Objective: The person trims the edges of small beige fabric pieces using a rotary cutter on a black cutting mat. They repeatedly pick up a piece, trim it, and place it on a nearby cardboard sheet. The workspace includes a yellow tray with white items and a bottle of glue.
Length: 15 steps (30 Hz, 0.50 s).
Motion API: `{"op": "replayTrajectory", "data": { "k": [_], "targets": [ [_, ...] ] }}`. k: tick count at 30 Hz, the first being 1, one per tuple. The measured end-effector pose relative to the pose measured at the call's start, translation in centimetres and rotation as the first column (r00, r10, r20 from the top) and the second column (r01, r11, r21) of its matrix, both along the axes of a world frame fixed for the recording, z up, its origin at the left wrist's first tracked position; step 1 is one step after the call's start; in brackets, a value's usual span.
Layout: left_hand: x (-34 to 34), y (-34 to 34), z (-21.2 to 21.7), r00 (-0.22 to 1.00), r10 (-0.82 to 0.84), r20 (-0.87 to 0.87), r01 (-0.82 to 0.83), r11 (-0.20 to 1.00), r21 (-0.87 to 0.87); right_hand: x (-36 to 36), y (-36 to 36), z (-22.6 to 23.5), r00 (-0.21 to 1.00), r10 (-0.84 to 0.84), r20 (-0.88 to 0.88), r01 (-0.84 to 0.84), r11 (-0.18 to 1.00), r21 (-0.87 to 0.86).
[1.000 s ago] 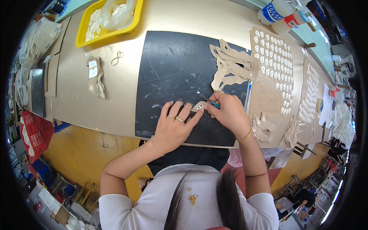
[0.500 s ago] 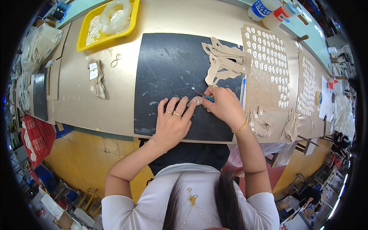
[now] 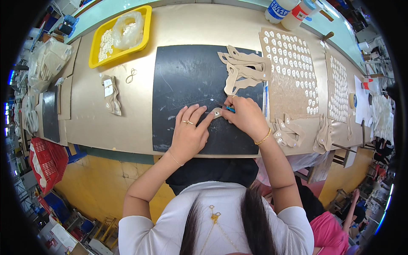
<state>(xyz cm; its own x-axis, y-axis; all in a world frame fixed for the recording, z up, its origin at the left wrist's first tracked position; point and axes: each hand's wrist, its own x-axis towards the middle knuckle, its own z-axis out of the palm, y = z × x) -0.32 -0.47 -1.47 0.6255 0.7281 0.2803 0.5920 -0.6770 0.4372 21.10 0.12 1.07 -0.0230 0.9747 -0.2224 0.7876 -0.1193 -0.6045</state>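
Across the bench from me, a blue-labelled bottle and a red-labelled bottle sit side by side. A tape roll lies toward the right end. A bulging plastic bag slumps far left, a red basket below. Someone in pink passes lower right.

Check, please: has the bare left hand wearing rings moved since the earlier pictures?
Yes, slightly: the left hand has shifted leftward, nearer the left edge of the flat black rectangular mat.
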Motion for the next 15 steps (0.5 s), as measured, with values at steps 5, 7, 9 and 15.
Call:
{"op": "replayTrajectory", "data": {
  "k": [5,7,9,15],
  "targets": [
    [0.5,0.1,0.3,0.989,-0.014,-0.148,0.034,0.990,0.140,-0.4,-0.6,0.7,0.994,-0.064,-0.086,0.081,0.974,0.210],
    [0.5,0.6,0.6,0.988,-0.034,-0.151,0.053,0.991,0.126,-0.7,-0.8,1.5,0.994,-0.065,-0.085,0.081,0.978,0.193],
    [0.8,0.8,0.7,0.992,-0.037,-0.117,0.050,0.993,0.111,-0.9,-0.6,1.5,0.998,-0.055,-0.041,0.061,0.986,0.158],
    [0.3,1.8,0.6,0.998,0.011,0.054,-0.004,0.992,-0.128,-0.9,0.2,0.2,0.998,0.014,0.056,-0.018,0.997,0.074]
  ]
}}
